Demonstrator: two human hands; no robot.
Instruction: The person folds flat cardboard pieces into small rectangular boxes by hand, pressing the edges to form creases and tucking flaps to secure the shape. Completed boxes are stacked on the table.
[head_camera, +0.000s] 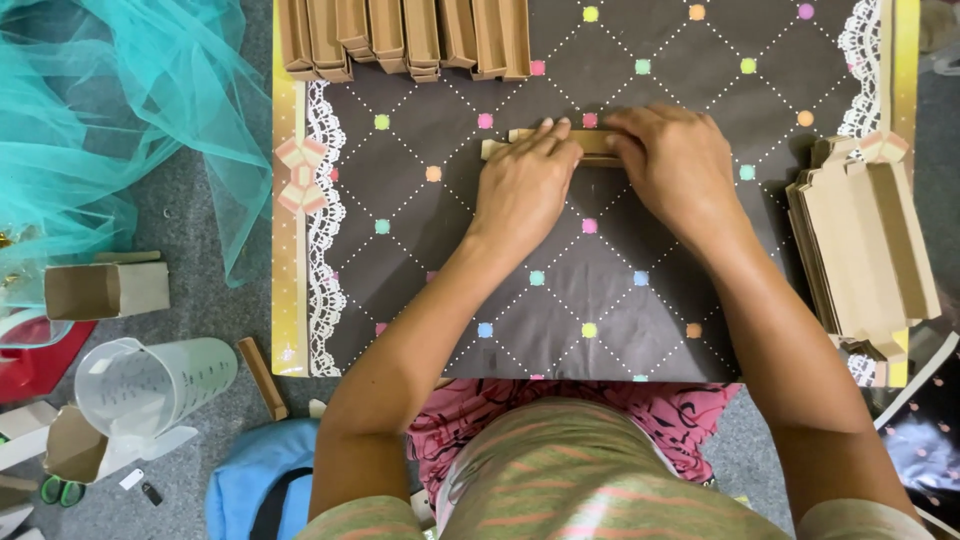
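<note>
From the head camera, the left hand (522, 190) and right hand (675, 165) press a folded brown cardboard strip (590, 143) flat, fingers curled down over it, on the dotted dark tabletop (590, 290). The crease seems half set; firm even pressure comes next. Beyond the fingers lie folded strips (405, 38); rightward, flat cardboard blanks (865, 245); leftward, teal netting (120, 120).

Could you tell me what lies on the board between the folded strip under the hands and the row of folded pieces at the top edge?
In the head view, nothing: only bare dotted board separates the strip from the row.
</note>
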